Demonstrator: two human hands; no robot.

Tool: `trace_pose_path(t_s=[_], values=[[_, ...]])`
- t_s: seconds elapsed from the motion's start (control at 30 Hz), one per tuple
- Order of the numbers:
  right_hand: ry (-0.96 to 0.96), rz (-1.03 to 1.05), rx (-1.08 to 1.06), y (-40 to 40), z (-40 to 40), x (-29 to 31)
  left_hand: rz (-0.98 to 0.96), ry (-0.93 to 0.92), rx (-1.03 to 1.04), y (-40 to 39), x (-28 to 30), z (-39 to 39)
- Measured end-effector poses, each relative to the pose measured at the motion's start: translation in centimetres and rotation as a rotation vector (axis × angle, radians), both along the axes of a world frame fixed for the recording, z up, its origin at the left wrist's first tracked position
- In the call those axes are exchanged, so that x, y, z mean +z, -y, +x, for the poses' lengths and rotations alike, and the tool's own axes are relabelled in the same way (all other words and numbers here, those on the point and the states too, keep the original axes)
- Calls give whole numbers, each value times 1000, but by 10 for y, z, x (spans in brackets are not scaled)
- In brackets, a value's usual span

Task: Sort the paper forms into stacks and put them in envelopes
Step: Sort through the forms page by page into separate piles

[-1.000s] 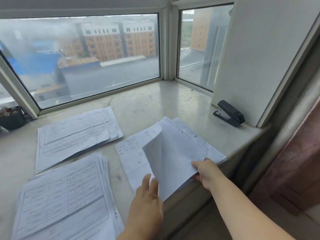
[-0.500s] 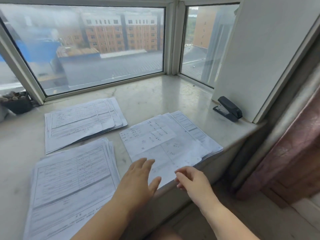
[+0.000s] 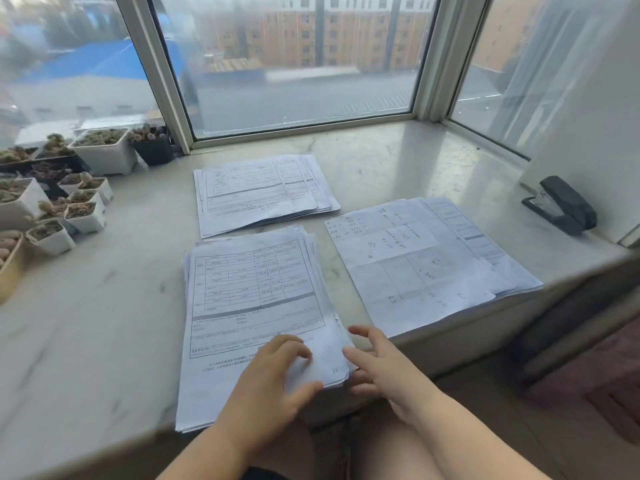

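Three stacks of printed paper forms lie on the marble windowsill (image 3: 104, 306). The thick near stack (image 3: 256, 306) sits in front of me at the sill's front edge. A thinner far stack (image 3: 263, 192) lies behind it. A right stack (image 3: 426, 261) with handwriting on its top sheet lies to the right. My left hand (image 3: 273, 379) rests on the near stack's lower right corner, fingers bent on the top sheet. My right hand (image 3: 384, 365) touches that stack's right edge with spread fingers. No envelope is in view.
A black stapler (image 3: 564, 206) stands at the right against a white panel (image 3: 588, 116). Several small white pots with succulents (image 3: 65, 209) crowd the left end of the sill. Window glass runs along the back. The sill's front edge drops off just before my knees.
My right hand laid the lifted sheet flat on the right stack and let go. Both hands then moved left onto the near stack, and my view swung left to show the plant pots.
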State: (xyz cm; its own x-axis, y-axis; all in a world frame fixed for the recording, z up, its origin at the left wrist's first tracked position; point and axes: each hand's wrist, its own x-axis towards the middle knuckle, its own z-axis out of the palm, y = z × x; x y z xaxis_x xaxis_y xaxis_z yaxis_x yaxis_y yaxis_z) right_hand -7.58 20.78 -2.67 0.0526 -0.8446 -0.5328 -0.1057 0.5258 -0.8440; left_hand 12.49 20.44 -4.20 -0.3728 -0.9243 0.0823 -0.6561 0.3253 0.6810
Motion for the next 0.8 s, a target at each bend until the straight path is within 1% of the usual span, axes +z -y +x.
trace_pose_path(t_s=[0.07,0.2,0.27,0.37,0.53,0.63,0.8], values=[[62,-3,5,0,0,-1,-10,-11,19,-1,-6,1],[101,-50,119,1,-3,0,-24,-33,25,-1,-14,6],[78,-71,126,3,1,-1,-18,-50,17,0,-13,8],[49,-103,79,7,7,-5,9,-84,21,3,-11,11],[-82,-146,32,10,13,-8,32,-71,-9,5,-11,13],[-106,-144,-22,10,18,-7,39,-80,1,5,-9,13],[45,-20,-4,12,11,0,82,-142,-68,5,-6,18]])
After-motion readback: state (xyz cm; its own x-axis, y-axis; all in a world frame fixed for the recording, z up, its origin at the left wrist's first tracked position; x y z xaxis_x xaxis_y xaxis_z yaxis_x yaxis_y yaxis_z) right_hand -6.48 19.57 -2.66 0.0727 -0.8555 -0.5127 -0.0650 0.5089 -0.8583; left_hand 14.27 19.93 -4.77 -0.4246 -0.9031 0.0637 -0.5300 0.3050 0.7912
